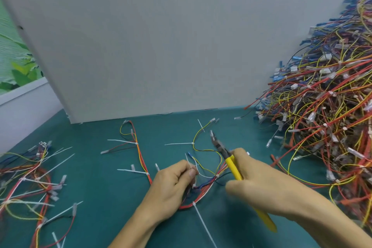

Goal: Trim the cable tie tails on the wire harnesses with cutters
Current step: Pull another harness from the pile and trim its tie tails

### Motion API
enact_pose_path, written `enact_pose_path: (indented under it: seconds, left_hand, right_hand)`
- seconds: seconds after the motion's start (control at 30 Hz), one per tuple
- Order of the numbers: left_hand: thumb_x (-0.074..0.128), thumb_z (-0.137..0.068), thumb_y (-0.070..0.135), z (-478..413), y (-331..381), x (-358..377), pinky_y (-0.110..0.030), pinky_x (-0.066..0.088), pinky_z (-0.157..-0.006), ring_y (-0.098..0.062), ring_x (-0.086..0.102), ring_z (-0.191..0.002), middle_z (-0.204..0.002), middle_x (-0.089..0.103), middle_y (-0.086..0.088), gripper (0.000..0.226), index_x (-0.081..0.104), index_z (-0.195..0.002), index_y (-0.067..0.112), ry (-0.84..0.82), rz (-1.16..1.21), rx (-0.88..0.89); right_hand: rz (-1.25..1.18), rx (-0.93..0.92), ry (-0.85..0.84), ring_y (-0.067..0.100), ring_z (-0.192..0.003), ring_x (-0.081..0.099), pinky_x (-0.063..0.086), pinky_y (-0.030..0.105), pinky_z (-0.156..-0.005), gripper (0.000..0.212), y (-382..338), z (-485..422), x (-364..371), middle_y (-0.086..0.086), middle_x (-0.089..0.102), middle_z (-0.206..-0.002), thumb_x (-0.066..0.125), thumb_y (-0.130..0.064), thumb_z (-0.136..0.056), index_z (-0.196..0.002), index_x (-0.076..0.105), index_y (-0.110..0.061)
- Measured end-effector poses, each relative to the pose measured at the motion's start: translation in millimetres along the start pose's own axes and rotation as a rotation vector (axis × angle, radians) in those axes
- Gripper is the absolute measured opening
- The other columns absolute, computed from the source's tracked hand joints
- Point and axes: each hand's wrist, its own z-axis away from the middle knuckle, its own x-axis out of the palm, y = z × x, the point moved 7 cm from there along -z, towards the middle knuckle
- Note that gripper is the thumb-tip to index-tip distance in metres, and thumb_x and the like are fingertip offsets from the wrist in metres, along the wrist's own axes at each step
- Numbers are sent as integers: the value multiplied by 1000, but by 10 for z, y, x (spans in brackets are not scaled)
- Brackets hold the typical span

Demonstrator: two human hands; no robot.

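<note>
Harness [205, 188] lies on the surface [112, 197], its wires pinched in fingers [191, 173] of the left hand [171, 183]; the right hand [261, 185] clenches yellow cutters [233, 167], tips beyond the harness, on no tie. A long tail [204, 225] juts below the harness: likely next, snip it flush

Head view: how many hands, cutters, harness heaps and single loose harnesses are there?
Hands: 2 (left hand, right hand)
Cutters: 1
Harness heaps: 2 (right heap, left heap)
Single harnesses: 2 (lying harness, held harness)
Total: 7
</note>
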Motion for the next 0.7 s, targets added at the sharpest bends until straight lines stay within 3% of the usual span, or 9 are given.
enact_pose_path:
  seconds: [0.1,0.17,0.23,0.3,0.4,0.6,0.7]
  left_hand:
    - [50,-98,17,-2,-16,-13,-19,45,-69,-10,60,-70,-75,69,3,21,61,-81,19,27,22,-17]
    - [49,-98,16,-2,-19,-16,-20,45,-70,-11,60,-72,-76,70,6,21,60,-80,20,30,5,-22]
    - [49,-98,14,-2,-18,-8,-18,45,-71,-8,62,-74,-77,70,7,22,62,-81,21,16,-8,-22]
    - [49,-98,13,-1,-1,17,-13,45,-74,0,62,-77,-80,69,10,23,63,-84,24,-4,-38,-9]
    - [47,-98,13,-2,29,68,-14,43,-74,1,59,-77,-81,67,12,25,61,-84,28,-16,-130,20]
    - [43,-100,17,5,5,59,-22,46,-81,-3,61,-84,-85,69,9,23,59,-87,26,44,-152,-23]
    - [41,-101,16,12,10,66,-19,45,-78,1,60,-83,-84,68,8,22,59,-88,22,64,-163,-14]
  right_hand:
    - [248,-46,127,18,-79,54,44,32,-66,28,-37,-17,-4,-5,51,-84,55,-48,-84,-93,42,-24]
    - [381,-65,221,24,-93,56,43,33,-72,34,-67,-29,-3,-5,50,-90,53,-56,-86,-95,50,-24]
    - [459,-40,247,25,-98,57,38,31,-70,33,-55,-28,4,-4,50,-95,49,-57,-89,-99,56,-26]
    - [523,-8,219,27,-91,56,36,30,-66,27,-19,-14,12,-3,50,-92,47,-50,-90,-94,55,-25]
    - [572,11,177,27,-75,45,33,29,-62,20,3,19,27,-5,35,-73,46,-41,-89,-79,45,-24]
    - [554,19,76,29,-78,43,33,29,-67,17,4,-14,237,-2,28,-70,50,-34,-86,-81,40,-21]
    - [550,27,56,27,-78,39,32,29,-67,29,24,-28,255,-3,26,-70,50,-34,-86,-71,32,-18]
